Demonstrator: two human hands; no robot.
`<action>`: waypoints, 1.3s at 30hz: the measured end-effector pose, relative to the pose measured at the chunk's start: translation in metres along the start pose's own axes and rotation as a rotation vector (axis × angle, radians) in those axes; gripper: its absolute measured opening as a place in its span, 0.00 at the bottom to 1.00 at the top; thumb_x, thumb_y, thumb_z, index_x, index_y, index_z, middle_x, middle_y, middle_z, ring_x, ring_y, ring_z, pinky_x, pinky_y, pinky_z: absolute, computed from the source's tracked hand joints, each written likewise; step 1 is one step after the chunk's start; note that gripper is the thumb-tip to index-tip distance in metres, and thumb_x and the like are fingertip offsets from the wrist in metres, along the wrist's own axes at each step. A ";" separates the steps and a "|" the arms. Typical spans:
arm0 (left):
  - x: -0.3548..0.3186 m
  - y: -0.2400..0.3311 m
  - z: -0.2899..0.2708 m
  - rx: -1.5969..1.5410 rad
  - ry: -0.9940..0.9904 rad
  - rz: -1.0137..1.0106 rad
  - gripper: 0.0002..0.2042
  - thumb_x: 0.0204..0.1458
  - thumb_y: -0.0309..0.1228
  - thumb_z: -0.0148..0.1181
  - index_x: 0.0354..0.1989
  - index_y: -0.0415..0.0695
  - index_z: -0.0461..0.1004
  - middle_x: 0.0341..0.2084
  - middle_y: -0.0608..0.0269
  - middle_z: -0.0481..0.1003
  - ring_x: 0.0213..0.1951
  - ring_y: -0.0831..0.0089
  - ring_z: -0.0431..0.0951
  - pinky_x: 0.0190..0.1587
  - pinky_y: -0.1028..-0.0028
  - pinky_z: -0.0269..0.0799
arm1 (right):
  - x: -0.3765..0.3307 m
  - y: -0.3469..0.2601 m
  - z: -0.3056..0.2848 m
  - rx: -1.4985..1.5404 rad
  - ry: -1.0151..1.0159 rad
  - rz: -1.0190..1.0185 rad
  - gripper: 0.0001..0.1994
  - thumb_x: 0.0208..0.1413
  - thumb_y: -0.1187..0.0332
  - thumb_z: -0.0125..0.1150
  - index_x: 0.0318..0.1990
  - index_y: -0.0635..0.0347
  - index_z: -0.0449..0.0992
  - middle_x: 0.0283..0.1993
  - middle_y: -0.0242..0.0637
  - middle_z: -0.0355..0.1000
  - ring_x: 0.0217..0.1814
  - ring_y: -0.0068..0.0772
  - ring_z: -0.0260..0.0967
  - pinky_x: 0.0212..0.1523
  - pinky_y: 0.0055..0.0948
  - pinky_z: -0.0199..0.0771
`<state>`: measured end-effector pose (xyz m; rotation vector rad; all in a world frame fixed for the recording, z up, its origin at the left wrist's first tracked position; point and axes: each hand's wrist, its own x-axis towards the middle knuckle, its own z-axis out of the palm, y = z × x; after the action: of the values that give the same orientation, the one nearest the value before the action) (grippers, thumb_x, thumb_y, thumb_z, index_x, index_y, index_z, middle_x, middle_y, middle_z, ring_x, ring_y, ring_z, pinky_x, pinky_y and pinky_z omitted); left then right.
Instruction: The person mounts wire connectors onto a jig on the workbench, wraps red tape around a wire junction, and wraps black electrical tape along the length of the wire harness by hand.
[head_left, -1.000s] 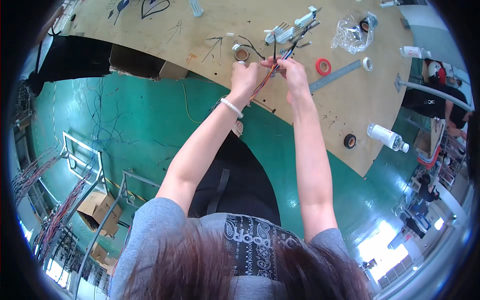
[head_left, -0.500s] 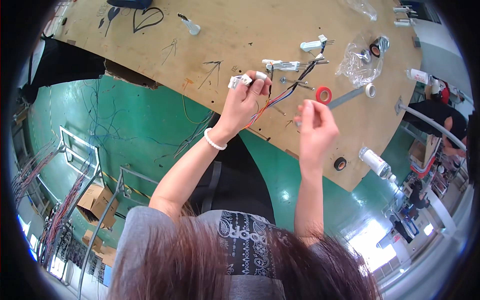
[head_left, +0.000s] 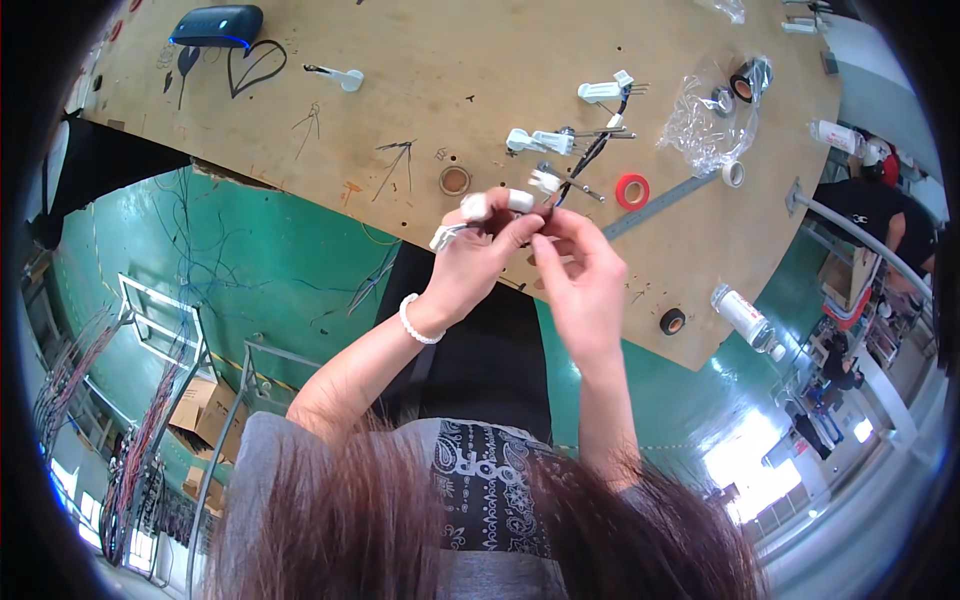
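My left hand (head_left: 468,265) is closed, its thumb and fingers pinching dark wires (head_left: 542,211) at the table's front edge. White pieces (head_left: 475,207) show at its fingertips; whether they are finger covers or connectors I cannot tell. A white connector (head_left: 441,238) sticks out on that hand's left side. My right hand (head_left: 585,285) meets it, thumb and forefinger pressed together at the same wires; the exact point of grip is partly hidden. Just beyond the fingertips is another white connector (head_left: 545,181). Behind it, a dark wire bundle (head_left: 592,152) runs to a white fixture with metal pins (head_left: 545,142).
Right of my hands lie a red tape roll (head_left: 632,191), a steel ruler (head_left: 660,207), a white tape roll (head_left: 733,174) and a clear plastic bag (head_left: 700,130). A black tape roll (head_left: 673,321) sits near the edge. A blue speaker (head_left: 218,27) stands far left.
My right hand has moved left and joined my left hand at the wires. The view has shifted, bringing the speaker and a brown-centred roll into sight.
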<state>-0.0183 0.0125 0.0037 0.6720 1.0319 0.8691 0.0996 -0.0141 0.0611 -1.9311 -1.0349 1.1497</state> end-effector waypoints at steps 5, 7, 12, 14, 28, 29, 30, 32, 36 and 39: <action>0.000 -0.002 0.018 0.014 -0.032 -0.010 0.05 0.53 0.23 0.65 0.36 0.37 0.78 0.23 0.75 0.69 0.25 0.87 0.63 0.28 0.83 0.62 | 0.020 -0.027 -0.032 -0.017 -0.034 0.024 0.11 0.58 0.75 0.59 0.48 0.64 0.76 0.35 0.30 0.72 0.29 0.17 0.70 0.25 0.15 0.70; 0.002 -0.006 0.022 0.094 -0.017 0.033 0.05 0.52 0.23 0.65 0.35 0.36 0.77 0.22 0.76 0.67 0.23 0.87 0.59 0.25 0.83 0.58 | 0.030 -0.022 -0.038 0.057 -0.096 0.057 0.10 0.58 0.76 0.59 0.47 0.65 0.76 0.35 0.31 0.73 0.29 0.17 0.71 0.26 0.15 0.71; 0.012 -0.017 0.031 0.267 0.051 0.230 0.08 0.49 0.21 0.68 0.35 0.38 0.74 0.20 0.74 0.65 0.21 0.88 0.57 0.23 0.82 0.54 | 0.049 -0.006 -0.038 0.149 0.092 -0.021 0.09 0.56 0.78 0.61 0.45 0.66 0.77 0.34 0.33 0.76 0.32 0.17 0.72 0.29 0.17 0.71; 0.016 -0.017 0.037 0.372 0.080 0.273 0.08 0.48 0.19 0.67 0.33 0.38 0.74 0.21 0.73 0.66 0.21 0.89 0.58 0.23 0.83 0.56 | 0.063 0.009 -0.034 0.085 0.123 -0.093 0.09 0.56 0.78 0.61 0.45 0.65 0.78 0.35 0.32 0.77 0.32 0.17 0.72 0.31 0.18 0.72; 0.022 -0.038 0.034 0.255 0.131 0.178 0.09 0.49 0.18 0.64 0.32 0.37 0.68 0.27 0.68 0.67 0.23 0.86 0.63 0.25 0.82 0.62 | 0.097 -0.001 -0.046 -0.429 -0.226 -0.548 0.13 0.49 0.82 0.61 0.44 0.61 0.79 0.29 0.36 0.71 0.26 0.26 0.71 0.26 0.27 0.70; 0.022 -0.036 0.034 0.210 0.117 0.126 0.09 0.50 0.19 0.64 0.34 0.38 0.68 0.27 0.69 0.67 0.23 0.87 0.63 0.25 0.83 0.62 | 0.103 0.002 -0.048 -0.424 -0.222 -0.546 0.13 0.49 0.82 0.61 0.44 0.61 0.79 0.29 0.36 0.71 0.26 0.26 0.71 0.26 0.27 0.70; 0.019 -0.033 0.034 0.212 0.116 0.124 0.09 0.50 0.19 0.64 0.34 0.38 0.68 0.27 0.69 0.67 0.23 0.87 0.63 0.25 0.83 0.62 | 0.111 0.004 -0.050 -0.480 -0.285 -0.600 0.13 0.49 0.82 0.61 0.43 0.61 0.79 0.29 0.36 0.72 0.26 0.27 0.71 0.26 0.28 0.70; 0.022 -0.031 0.032 0.209 0.026 0.131 0.11 0.52 0.19 0.63 0.40 0.41 0.67 0.28 0.71 0.67 0.23 0.88 0.63 0.26 0.84 0.62 | 0.123 0.015 -0.049 -0.534 -0.343 -0.659 0.12 0.49 0.82 0.62 0.43 0.61 0.79 0.30 0.36 0.72 0.26 0.28 0.71 0.25 0.28 0.70; 0.024 -0.026 0.031 0.108 0.008 0.064 0.11 0.55 0.20 0.59 0.42 0.42 0.65 0.27 0.74 0.66 0.23 0.89 0.62 0.26 0.84 0.61 | 0.111 0.028 -0.043 -0.373 -0.250 -0.628 0.11 0.50 0.81 0.63 0.42 0.62 0.78 0.31 0.36 0.75 0.27 0.23 0.73 0.26 0.25 0.70; 0.022 -0.020 0.030 0.114 0.027 0.036 0.11 0.55 0.20 0.59 0.42 0.42 0.65 0.26 0.74 0.66 0.24 0.90 0.63 0.26 0.84 0.62 | 0.097 0.021 -0.046 -0.186 -0.174 -0.561 0.11 0.50 0.82 0.63 0.42 0.62 0.78 0.32 0.35 0.76 0.29 0.21 0.73 0.28 0.21 0.71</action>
<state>0.0203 0.0189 -0.0112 0.7790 1.1024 0.8566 0.1772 0.0544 0.0247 -1.5312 -1.6946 0.9266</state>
